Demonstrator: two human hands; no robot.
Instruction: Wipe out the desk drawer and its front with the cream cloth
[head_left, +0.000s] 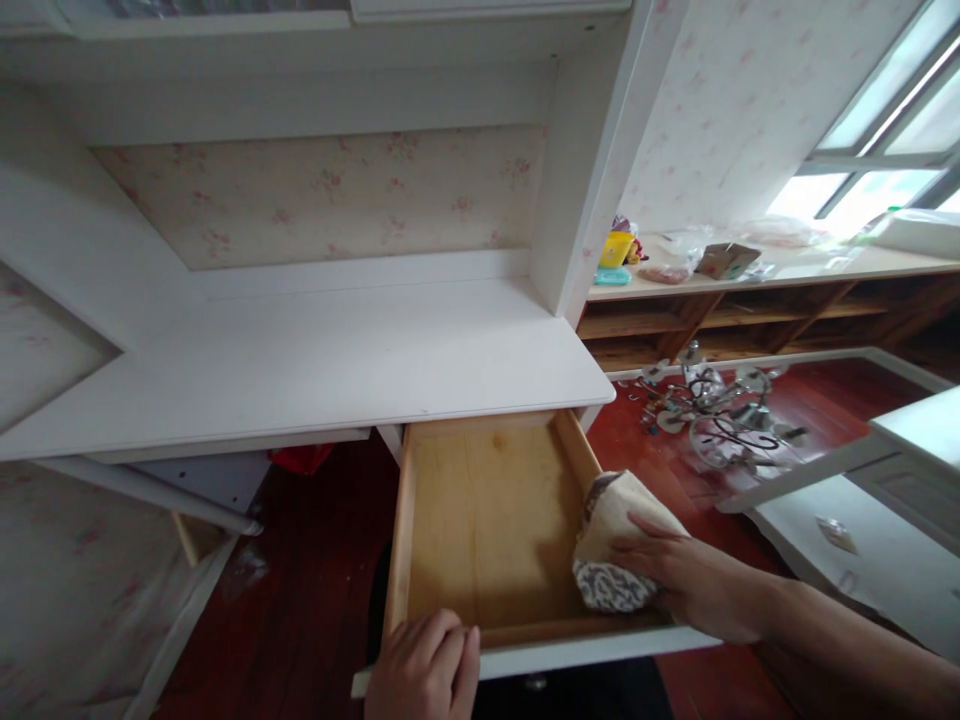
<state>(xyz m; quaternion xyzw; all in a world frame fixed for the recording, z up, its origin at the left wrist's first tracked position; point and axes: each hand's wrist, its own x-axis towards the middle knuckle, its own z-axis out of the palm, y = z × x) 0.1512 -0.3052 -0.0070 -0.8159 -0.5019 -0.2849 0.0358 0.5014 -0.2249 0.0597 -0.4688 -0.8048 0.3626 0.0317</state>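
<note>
A wooden drawer [487, 520] with a white front stands pulled out from under the white desk [352, 350]. My left hand [426, 668] grips the drawer's front edge near its left corner, fingers curled over the top. In my right hand [686, 580] is a folded cloth [626, 520], cream with a grey-and-white pattern on part of it. The cloth lies against the drawer's right side, covering part of that wall and the front right corner. My right fingers press on it from above; the thumb side is partly hidden.
A chandelier [720, 410] lies on the red wooden floor to the right, with small loose parts beside it. Behind it runs a low shelf unit [772, 275] bearing a yellow container [616, 249], a cardboard box [726, 261] and plastic bags. White furniture [915, 430] stands at the right edge.
</note>
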